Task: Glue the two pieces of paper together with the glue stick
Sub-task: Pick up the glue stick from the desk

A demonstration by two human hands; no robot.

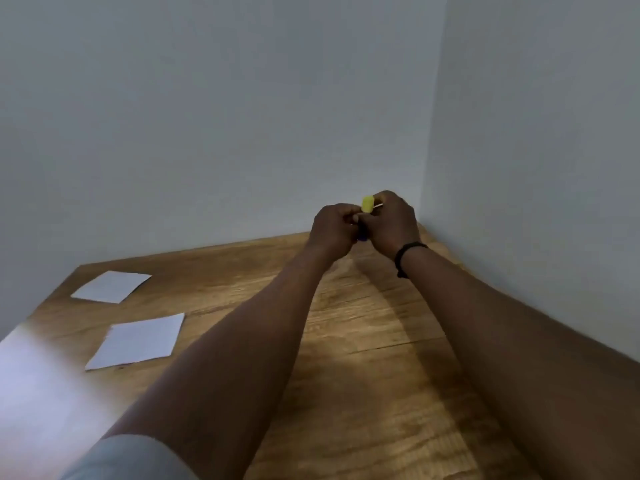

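Head view: both hands (pixel 363 226) apparently clasp the glue stick (pixel 367 205) near the table's (pixel 363 323) far corner.

A wooden table (pixel 363 341) with a visible grain fits into the corner of two pale walls and carries two white squares of paper well apart from each other on its left side, the far paper (pixel 111 286) near the back edge and the near paper (pixel 138 341) closer to the camera

glue stick (pixel 364 216): body mostly hidden inside both fists | cap seam: hidden | pale blur (pixel 38 393) at 8 o'clock: unreadable, cut off
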